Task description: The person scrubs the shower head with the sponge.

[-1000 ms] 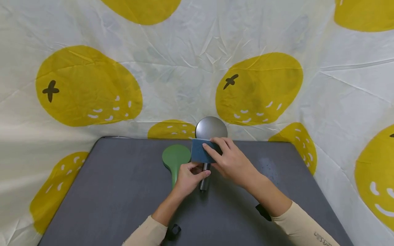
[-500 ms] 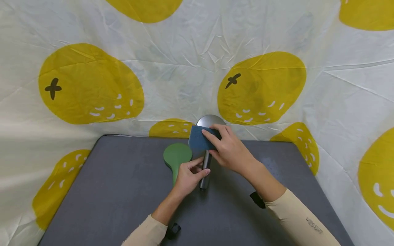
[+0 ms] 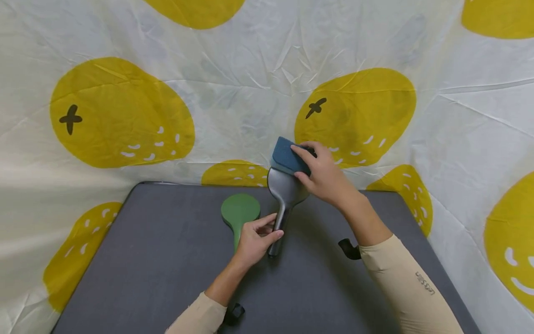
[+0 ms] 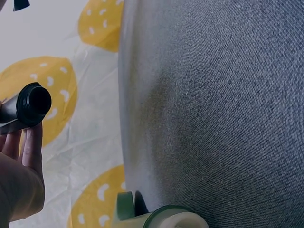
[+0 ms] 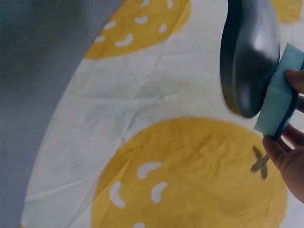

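A silver-grey handheld shower head (image 3: pixel 280 185) is held up over the table, its round head tilted toward the back. My left hand (image 3: pixel 255 242) grips its handle between thumb and fingers; the black threaded handle end (image 4: pixel 38 100) shows in the left wrist view. A blue sponge (image 3: pixel 287 155), dark on one side and light blue on the other, is pinched in my right hand (image 3: pixel 327 178). Its light side (image 5: pixel 279 97) lies against the shower head in the right wrist view. Left of it lies a green handheld shower head (image 3: pixel 240 208), its handle partly hidden by my left hand.
Both shower heads are over a dark grey cloth-covered table (image 3: pixel 175 260). A white curtain (image 3: pixel 242 102) printed with yellow fruit stands right behind the table's back edge and along its sides. Black straps (image 3: pixel 349 249) hang under the forearms.
My right hand has moved the sponge from the handle's neck up to the top of the silver shower head, uncovering its neck. My left hand keeps its grip, almost in place.
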